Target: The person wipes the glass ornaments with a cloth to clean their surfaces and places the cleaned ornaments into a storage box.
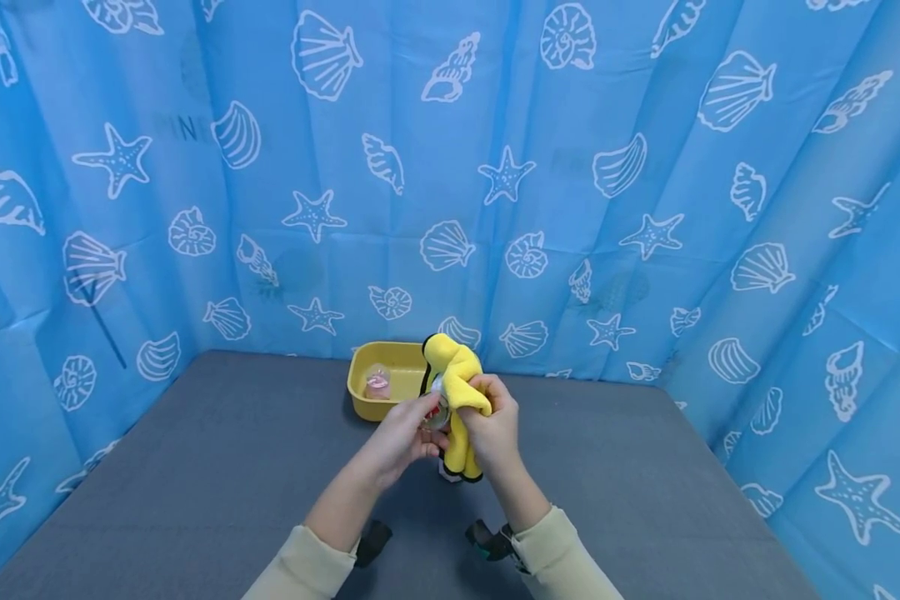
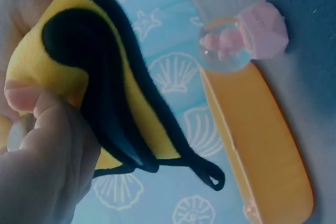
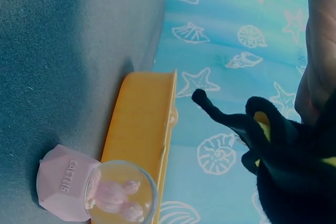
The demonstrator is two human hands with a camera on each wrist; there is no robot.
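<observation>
My left hand (image 1: 399,435) holds a small clear globe (image 1: 437,417) with something red in it. Fingers and cloth cover much of this globe. A yellow cloth with black edging (image 1: 461,367) is pinched in my right hand (image 1: 495,421) and drapes against the globe. In the left wrist view the cloth (image 2: 144,124) hangs with a black loop at its corner. Below the hands, a pink globe ornament marked CACTUS (image 3: 65,182) stands upright on the table, mostly hidden by the cloth in the head view.
A yellow bin (image 1: 365,407) sits at the back of the grey table (image 1: 232,467), beyond the hands. Inside it, at the left, lies a pinkish globe (image 1: 377,383). A blue curtain with white shells (image 1: 390,250) hangs behind and along both sides.
</observation>
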